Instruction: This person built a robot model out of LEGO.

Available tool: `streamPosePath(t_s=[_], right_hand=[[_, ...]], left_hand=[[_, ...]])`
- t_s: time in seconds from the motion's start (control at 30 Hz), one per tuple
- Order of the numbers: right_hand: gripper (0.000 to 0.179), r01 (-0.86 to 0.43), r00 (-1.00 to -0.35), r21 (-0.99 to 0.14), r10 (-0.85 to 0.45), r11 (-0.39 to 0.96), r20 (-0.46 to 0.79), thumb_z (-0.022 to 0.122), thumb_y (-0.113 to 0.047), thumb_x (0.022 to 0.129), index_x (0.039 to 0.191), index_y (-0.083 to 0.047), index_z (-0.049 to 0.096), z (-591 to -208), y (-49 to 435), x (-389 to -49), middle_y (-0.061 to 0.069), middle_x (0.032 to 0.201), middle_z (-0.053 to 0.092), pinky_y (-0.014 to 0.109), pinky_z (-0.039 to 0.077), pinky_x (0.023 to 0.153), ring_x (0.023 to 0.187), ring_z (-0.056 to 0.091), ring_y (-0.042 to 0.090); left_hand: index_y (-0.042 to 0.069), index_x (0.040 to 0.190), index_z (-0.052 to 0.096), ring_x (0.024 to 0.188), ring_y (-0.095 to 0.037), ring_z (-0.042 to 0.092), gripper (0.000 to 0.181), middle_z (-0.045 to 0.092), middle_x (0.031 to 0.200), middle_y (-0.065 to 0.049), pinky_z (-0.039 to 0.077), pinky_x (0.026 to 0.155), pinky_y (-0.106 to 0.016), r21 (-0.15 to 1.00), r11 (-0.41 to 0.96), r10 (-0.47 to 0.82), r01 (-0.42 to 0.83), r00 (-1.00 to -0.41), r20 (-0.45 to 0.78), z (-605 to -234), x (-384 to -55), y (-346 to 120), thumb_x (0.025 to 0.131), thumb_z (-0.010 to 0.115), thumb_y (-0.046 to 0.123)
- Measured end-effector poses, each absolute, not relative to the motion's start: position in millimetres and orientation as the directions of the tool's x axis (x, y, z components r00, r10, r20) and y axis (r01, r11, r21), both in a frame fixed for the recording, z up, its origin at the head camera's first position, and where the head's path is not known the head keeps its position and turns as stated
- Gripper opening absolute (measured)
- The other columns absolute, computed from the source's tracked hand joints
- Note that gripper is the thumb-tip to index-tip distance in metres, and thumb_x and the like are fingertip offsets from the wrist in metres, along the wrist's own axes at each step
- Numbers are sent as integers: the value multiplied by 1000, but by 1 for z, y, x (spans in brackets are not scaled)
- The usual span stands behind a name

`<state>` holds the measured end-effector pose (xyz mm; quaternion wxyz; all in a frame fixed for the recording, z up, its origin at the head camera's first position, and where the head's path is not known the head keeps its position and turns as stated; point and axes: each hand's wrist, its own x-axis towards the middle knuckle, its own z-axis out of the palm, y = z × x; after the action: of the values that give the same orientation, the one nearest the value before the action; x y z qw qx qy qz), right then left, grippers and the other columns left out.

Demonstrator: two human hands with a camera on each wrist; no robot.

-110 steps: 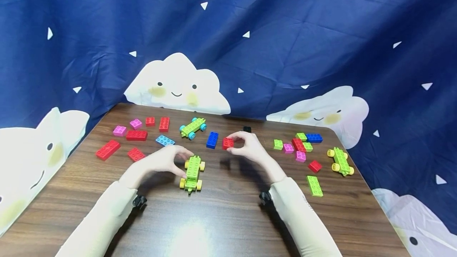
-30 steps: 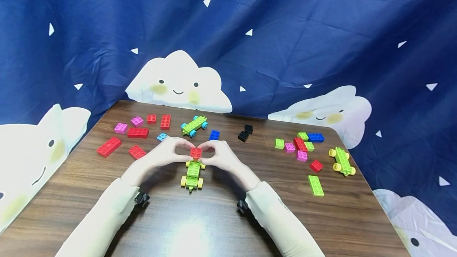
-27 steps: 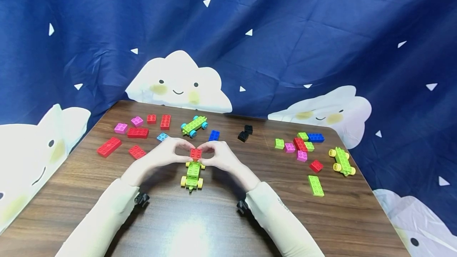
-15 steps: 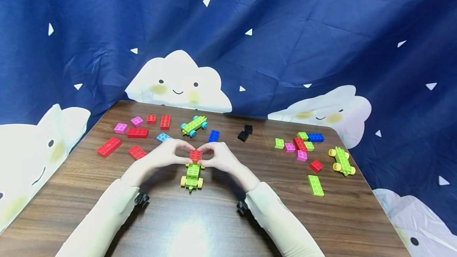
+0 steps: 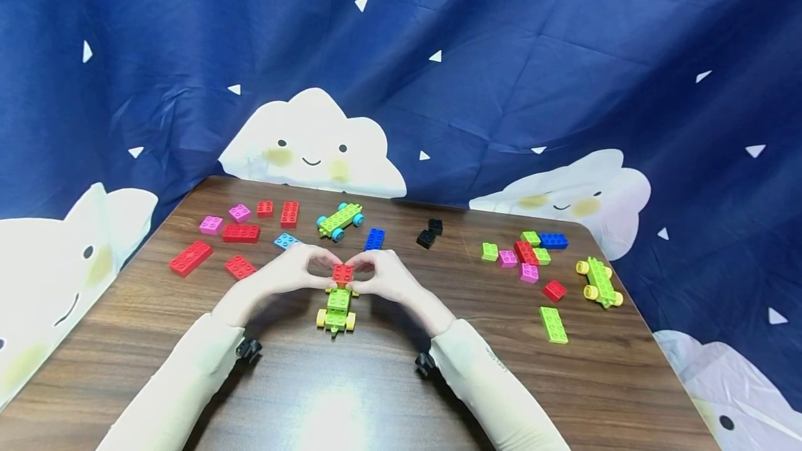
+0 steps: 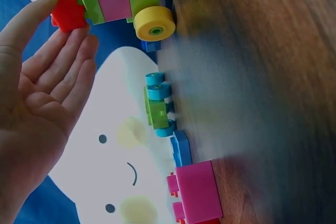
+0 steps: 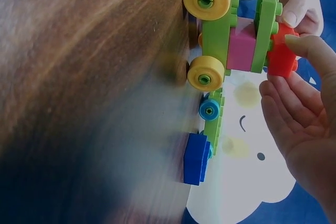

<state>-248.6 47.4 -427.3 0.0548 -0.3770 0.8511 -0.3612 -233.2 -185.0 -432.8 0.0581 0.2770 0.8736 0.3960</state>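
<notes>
Both my hands meet over a small toy car in the middle of the table. My left hand [image 5: 291, 268] pinches one side of a red building brick [image 5: 342, 274] between thumb and fingers. From the other side my right hand [image 5: 390, 275] grips the same brick. In the right wrist view the red brick sits at the studs of a thin green plate [image 7: 262, 30]. Under that plate is a pink brick [image 7: 242, 45], stacked on the green car base [image 7: 215, 40] with yellow wheels [image 7: 205, 73]. The car's far end is partly hidden by the hands in the head view.
Beyond the hands stand a green car base with blue wheels [image 5: 340, 220], a blue brick [image 5: 374, 239] and black bricks [image 5: 427, 239]. Red bricks [image 5: 191, 258] and pink ones [image 5: 211, 225] lie left. On the right are mixed bricks, a green plate [image 5: 554, 325] and another yellow-wheeled base [image 5: 599, 282].
The right hand has carried the red brick leftward onto the stacked car, and the left hand has moved from the car's side to the brick. Over the last second the brick has sunk slightly.
</notes>
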Motion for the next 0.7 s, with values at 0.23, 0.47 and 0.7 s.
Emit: streamPosePath(t_s=[0.23,0.47,0.7], right_hand=[[30,-595,-720,-653,-671,469,175,78,-17,80,107,-6,73,-427,48,-249,6,103,74,23,54,87,97,69,21],[30,-588,-726,-653,-668,478,165,78,-17,81,108,-6,72,-426,47,-248,6,101,74,23,54,86,97,70,21],[31,-584,-727,-657,-667,477,163,80,-18,80,107,-5,73,-424,46,-246,6,98,75,24,54,87,96,70,22]], left_hand=[[9,115,70,109,-24,67,41,73,111,-4,51,98,-46,727,529,535,437,-837,114,-432,-234,-185,81,79,29],[10,115,71,108,-22,67,39,74,111,-3,51,97,-45,725,527,540,442,-834,116,-434,-235,-185,82,79,29],[10,116,71,108,-22,67,40,74,111,-3,50,97,-46,741,519,544,426,-834,98,-434,-236,-186,82,79,29]])
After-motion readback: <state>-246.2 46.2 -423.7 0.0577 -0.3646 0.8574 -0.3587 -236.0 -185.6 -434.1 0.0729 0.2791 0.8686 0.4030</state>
